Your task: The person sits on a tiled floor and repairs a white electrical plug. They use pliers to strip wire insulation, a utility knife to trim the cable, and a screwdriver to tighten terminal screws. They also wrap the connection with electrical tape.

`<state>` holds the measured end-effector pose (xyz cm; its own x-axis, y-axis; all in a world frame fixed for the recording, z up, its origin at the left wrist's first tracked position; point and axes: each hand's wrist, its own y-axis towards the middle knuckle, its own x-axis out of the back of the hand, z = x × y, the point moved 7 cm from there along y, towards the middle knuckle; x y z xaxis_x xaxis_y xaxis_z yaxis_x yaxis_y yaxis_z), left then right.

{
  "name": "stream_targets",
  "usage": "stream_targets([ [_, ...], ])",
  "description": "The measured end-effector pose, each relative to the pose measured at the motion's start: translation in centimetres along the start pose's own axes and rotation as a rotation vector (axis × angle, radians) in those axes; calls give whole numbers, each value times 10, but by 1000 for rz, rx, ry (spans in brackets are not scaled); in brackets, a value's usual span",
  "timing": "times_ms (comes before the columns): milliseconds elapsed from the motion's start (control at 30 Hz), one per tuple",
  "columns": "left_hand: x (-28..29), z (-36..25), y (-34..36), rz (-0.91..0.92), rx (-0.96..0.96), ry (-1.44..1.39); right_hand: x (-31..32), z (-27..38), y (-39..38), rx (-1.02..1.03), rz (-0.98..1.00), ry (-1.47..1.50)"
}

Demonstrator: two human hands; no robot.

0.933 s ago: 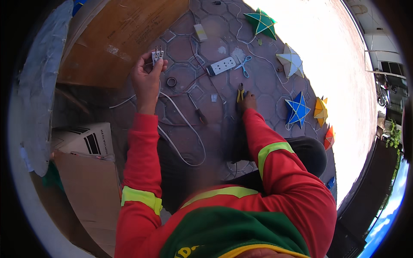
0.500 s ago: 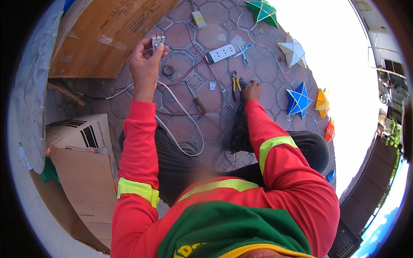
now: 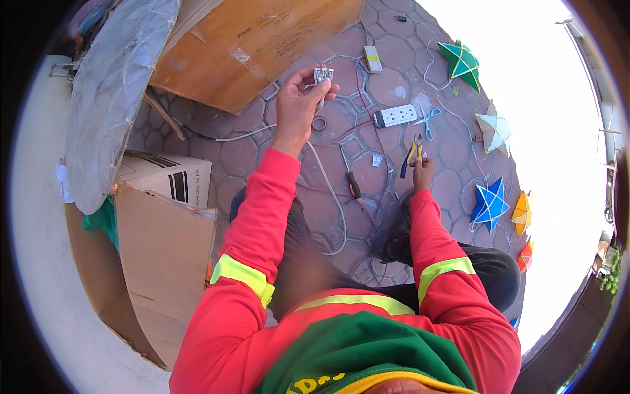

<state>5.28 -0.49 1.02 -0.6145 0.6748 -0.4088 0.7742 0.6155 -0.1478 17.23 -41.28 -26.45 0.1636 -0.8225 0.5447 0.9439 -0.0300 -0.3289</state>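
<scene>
My left hand (image 3: 298, 111) is raised over the paving, thumb and fingers pinching a small white electrical plug (image 3: 323, 75). Its metal parts and prongs show at the top, and a white cable (image 3: 336, 207) hangs from below the hand in a loop. Lower down on the right, my right hand (image 3: 423, 176) has its fingers closed at one handle of the pliers (image 3: 411, 156), which have yellow and blue handles set a little apart. The jaws point away from me. How firmly the fingers grip is partly hidden.
Around lie a white power strip (image 3: 396, 116), light-blue scissors (image 3: 429, 123), a screwdriver (image 3: 353, 185), a tape roll (image 3: 319, 123) and a small box (image 3: 373, 58). Star lanterns, one blue (image 3: 490, 204), line the right. Cardboard boxes (image 3: 164, 269) stand at left.
The view has shifted, so everything sits further right and lower. My right hand has closed on the pliers, whose handles have swung and spread. My left hand still holds the plug.
</scene>
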Motion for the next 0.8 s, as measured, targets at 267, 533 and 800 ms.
stream_targets([
  [267, 8, 2, 7, 1, 33, -182, -67, 220, -82, -69, 954, 1101],
  [533, 16, -15, 2, -135, -178, 30, -90, 320, -180, -18, 1124, 1048],
  [800, 22, -26, -2, -172, -182, 57, -92, 331, -183, 135, 1022, 749],
])
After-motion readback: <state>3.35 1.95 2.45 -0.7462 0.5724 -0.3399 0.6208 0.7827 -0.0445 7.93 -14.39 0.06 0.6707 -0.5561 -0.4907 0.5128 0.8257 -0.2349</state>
